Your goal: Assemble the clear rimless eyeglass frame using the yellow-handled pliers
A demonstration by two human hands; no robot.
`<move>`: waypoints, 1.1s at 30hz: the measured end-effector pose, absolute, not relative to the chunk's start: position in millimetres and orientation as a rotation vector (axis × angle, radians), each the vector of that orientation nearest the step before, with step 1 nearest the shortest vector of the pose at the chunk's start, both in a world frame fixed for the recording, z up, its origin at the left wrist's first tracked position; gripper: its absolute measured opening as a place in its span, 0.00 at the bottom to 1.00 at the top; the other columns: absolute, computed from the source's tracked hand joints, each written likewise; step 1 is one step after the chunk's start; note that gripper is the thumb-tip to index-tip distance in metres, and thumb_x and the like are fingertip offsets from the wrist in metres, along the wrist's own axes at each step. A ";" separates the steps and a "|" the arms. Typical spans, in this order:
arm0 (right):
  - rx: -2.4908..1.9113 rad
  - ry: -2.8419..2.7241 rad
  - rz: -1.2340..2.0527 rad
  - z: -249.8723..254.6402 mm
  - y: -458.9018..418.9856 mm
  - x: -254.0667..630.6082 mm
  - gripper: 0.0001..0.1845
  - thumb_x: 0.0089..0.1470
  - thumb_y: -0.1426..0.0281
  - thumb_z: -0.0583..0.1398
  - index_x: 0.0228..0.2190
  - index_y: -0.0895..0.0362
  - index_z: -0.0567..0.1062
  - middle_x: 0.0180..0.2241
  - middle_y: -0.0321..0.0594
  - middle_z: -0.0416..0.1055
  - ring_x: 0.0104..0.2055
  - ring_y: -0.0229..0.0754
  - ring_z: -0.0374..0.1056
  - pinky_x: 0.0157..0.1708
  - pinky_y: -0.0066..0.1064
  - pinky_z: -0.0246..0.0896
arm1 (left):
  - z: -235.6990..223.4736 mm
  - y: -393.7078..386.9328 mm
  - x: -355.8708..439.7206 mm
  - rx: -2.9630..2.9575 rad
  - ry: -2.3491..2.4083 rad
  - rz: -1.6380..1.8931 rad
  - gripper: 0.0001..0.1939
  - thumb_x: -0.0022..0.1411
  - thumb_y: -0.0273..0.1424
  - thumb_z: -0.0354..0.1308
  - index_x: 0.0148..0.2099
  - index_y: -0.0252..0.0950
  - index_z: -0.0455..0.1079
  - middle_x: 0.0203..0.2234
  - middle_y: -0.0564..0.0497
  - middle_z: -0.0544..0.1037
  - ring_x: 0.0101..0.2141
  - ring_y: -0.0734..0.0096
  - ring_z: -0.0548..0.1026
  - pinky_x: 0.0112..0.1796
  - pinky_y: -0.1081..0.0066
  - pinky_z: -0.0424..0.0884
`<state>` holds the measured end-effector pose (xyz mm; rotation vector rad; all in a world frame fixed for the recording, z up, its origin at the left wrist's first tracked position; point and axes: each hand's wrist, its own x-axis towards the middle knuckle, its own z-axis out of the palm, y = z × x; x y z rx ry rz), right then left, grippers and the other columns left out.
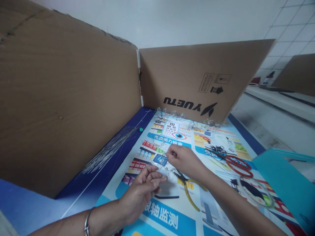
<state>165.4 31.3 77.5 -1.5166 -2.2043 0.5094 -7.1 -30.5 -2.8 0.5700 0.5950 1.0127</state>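
Note:
My left hand point(145, 186) is at the lower middle, its fingers curled and thumb against them. Whatever it pinches is too thin to make out. Just beyond it, my right hand point(183, 160) is closed with the fingertips down, hiding what they hold. Fine clear and wiry pieces point(168, 169) lie between and beside the two hands. Pliers with yellow handles point(188, 190) rest under my right wrist, jaws toward the hands. A dark thin strip point(168, 197) shows beside my left hand; I cannot tell if it is printed.
Cardboard panels point(73, 91) wall the left and back point(187, 72). Thin metal wires point(110, 149) lie along the left. Red-handled scissors point(238, 165), black loops point(218, 149), a clear ring-shaped item point(268, 196) and a turquoise folder-like sheet point(287, 183) are right. Clear pieces point(172, 113) line the back.

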 end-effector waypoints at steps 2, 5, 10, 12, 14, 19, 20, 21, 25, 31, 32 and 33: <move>-1.519 -2.205 0.504 77.6 30.7 165.2 0.08 0.50 0.71 0.52 0.21 0.55 0.65 0.21 0.34 0.67 0.23 0.35 0.58 0.22 0.27 0.41 | -2.8 -31.1 -6.8 0.561 0.609 1.019 0.16 0.53 0.20 0.60 0.43 0.39 0.63 0.38 0.50 0.72 0.45 0.66 0.71 0.38 0.73 0.64; -1.509 -2.206 0.505 76.7 30.2 165.1 0.08 0.50 0.71 0.52 0.21 0.55 0.64 0.22 0.34 0.67 0.23 0.35 0.58 0.22 0.27 0.41 | -3.7 -30.8 -6.5 0.555 0.622 1.029 0.16 0.53 0.20 0.61 0.42 0.38 0.64 0.38 0.50 0.72 0.45 0.66 0.71 0.37 0.73 0.64; -1.479 -2.216 0.523 71.3 31.9 165.3 0.08 0.50 0.71 0.52 0.20 0.55 0.64 0.21 0.33 0.67 0.23 0.35 0.59 0.22 0.27 0.42 | -5.7 -29.5 -5.0 0.560 0.665 1.030 0.14 0.52 0.22 0.62 0.41 0.37 0.64 0.36 0.50 0.72 0.41 0.67 0.72 0.36 0.73 0.65; -1.470 -2.224 0.532 69.0 32.9 164.9 0.08 0.49 0.71 0.52 0.21 0.55 0.65 0.21 0.33 0.67 0.23 0.35 0.59 0.22 0.26 0.42 | -5.7 -29.0 -3.8 0.568 0.671 1.029 0.14 0.53 0.24 0.62 0.40 0.37 0.63 0.34 0.50 0.72 0.39 0.67 0.73 0.35 0.73 0.64; -1.465 -2.228 0.537 67.4 33.3 164.0 0.08 0.49 0.71 0.53 0.21 0.55 0.65 0.21 0.33 0.67 0.24 0.35 0.59 0.22 0.26 0.43 | -5.5 -28.3 -2.5 0.583 0.665 1.035 0.13 0.53 0.25 0.62 0.41 0.37 0.63 0.32 0.51 0.71 0.38 0.68 0.73 0.34 0.73 0.64; -1.451 -2.241 0.547 67.8 31.8 161.1 0.08 0.50 0.70 0.52 0.21 0.55 0.64 0.21 0.33 0.67 0.24 0.35 0.59 0.23 0.26 0.44 | -7.2 -26.5 -0.2 0.621 0.657 1.062 0.14 0.52 0.24 0.63 0.39 0.36 0.63 0.24 0.55 0.68 0.35 0.69 0.73 0.32 0.74 0.63; -1.448 -2.244 0.547 68.3 31.4 160.7 0.08 0.50 0.70 0.52 0.21 0.55 0.65 0.21 0.33 0.66 0.24 0.35 0.59 0.23 0.26 0.44 | -8.1 -26.1 0.0 0.627 0.662 1.066 0.14 0.52 0.24 0.63 0.39 0.36 0.63 0.24 0.55 0.67 0.34 0.69 0.73 0.31 0.74 0.63; -1.447 -2.246 0.547 68.7 31.1 160.4 0.08 0.49 0.71 0.52 0.21 0.55 0.65 0.21 0.33 0.66 0.24 0.35 0.59 0.23 0.26 0.44 | -9.2 -25.9 0.1 0.631 0.666 1.069 0.14 0.52 0.23 0.63 0.38 0.36 0.63 0.23 0.55 0.67 0.34 0.69 0.73 0.31 0.74 0.63; -1.439 -2.263 0.555 69.8 30.8 160.3 0.07 0.49 0.71 0.52 0.21 0.55 0.65 0.21 0.33 0.66 0.24 0.35 0.59 0.23 0.26 0.44 | -12.3 -25.9 -0.5 0.627 0.661 1.063 0.14 0.51 0.22 0.63 0.39 0.36 0.63 0.23 0.55 0.67 0.34 0.69 0.73 0.30 0.75 0.62; -1.426 -2.284 0.565 69.5 30.5 162.7 0.08 0.51 0.70 0.52 0.21 0.55 0.65 0.20 0.32 0.66 0.23 0.35 0.58 0.22 0.26 0.44 | -9.4 -25.5 -3.3 0.577 0.629 1.019 0.08 0.57 0.30 0.58 0.38 0.36 0.63 0.27 0.51 0.72 0.34 0.68 0.73 0.31 0.73 0.63; -1.427 -2.286 0.565 69.4 30.5 162.9 0.08 0.51 0.69 0.52 0.21 0.55 0.65 0.20 0.32 0.66 0.23 0.35 0.58 0.22 0.26 0.44 | -9.2 -25.0 -3.5 0.563 0.621 1.010 0.07 0.59 0.33 0.56 0.38 0.35 0.63 0.27 0.50 0.72 0.33 0.68 0.73 0.30 0.73 0.63; -1.428 -2.287 0.565 69.2 30.6 162.9 0.08 0.50 0.70 0.53 0.21 0.55 0.65 0.20 0.32 0.66 0.23 0.34 0.58 0.22 0.26 0.44 | -9.3 -24.3 -3.5 0.546 0.617 1.001 0.09 0.61 0.36 0.53 0.38 0.35 0.63 0.27 0.50 0.72 0.33 0.67 0.73 0.29 0.72 0.63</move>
